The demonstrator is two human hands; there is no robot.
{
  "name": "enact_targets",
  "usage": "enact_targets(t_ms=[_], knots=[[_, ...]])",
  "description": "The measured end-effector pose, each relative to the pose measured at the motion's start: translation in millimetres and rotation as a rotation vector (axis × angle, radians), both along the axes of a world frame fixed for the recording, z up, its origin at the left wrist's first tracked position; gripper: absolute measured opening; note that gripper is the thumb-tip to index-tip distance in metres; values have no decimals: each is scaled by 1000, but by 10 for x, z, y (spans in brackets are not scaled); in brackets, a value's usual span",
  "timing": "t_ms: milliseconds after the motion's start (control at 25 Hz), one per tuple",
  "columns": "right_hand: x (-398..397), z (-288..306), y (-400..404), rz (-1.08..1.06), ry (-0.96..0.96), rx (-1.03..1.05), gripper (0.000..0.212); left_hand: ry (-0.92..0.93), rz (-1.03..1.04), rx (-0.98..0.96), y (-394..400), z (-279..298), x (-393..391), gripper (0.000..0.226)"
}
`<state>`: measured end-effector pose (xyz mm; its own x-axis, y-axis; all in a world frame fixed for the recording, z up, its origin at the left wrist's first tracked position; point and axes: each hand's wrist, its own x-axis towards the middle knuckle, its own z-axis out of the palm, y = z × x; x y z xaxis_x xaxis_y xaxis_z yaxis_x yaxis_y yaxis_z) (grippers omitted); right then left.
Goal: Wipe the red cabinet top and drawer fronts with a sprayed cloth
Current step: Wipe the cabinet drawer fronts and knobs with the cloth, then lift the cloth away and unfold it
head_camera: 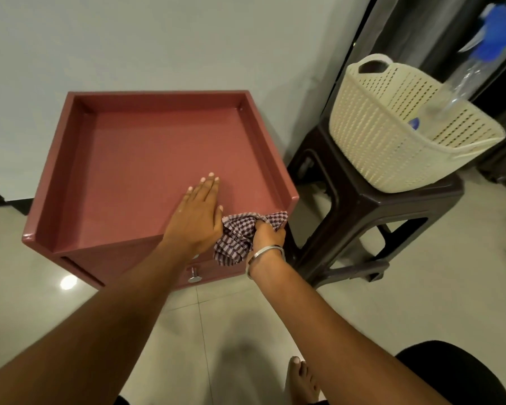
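The red cabinet (146,159) stands against the white wall, its top a shallow tray with raised edges. My left hand (197,213) lies flat on the top near the front edge, fingers spread a little. Right beside it my right hand (268,236) grips a bunched checked cloth (240,235) at the cabinet's front right corner, where the cloth hangs over the front edge. Below the cloth a drawer front with a silver knob (194,275) shows. A clear spray bottle with a blue head (476,68) leans in the basket at the right.
A cream plastic basket (392,135) sits on a dark brown plastic stool (362,229) just right of the cabinet. The floor is pale tile. My bare foot (301,381) shows at the bottom, and dark furniture stands at the far right.
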<state>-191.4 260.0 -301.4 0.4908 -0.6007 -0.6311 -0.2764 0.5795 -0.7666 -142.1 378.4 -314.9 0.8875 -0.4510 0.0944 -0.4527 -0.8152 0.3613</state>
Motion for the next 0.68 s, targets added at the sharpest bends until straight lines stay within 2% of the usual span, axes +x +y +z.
enact_targets(t_ms=[160,240,320,400,520,600,680], knots=[[-24,341,-97,31,-101,0,68,165,-37,-272,-190,437,-126,49],[-28,575,-150,57,-177,8,66,436,116,-557,-332,722,-223,42],[-33,804,-214,80,-257,-2,62,834,233,-830,-433,990,-303,52],[-76,1057,-252,104,-360,-24,56,1005,192,-905,-431,1251,-381,52],[-213,1442,-288,183,-522,-20,51,970,161,-977,-317,1630,-480,43],[-295,1666,-296,247,-601,-15,52,911,132,-956,-255,1821,-525,60],[-397,1920,-289,308,-677,-20,53,877,101,-936,-209,2048,-635,65]])
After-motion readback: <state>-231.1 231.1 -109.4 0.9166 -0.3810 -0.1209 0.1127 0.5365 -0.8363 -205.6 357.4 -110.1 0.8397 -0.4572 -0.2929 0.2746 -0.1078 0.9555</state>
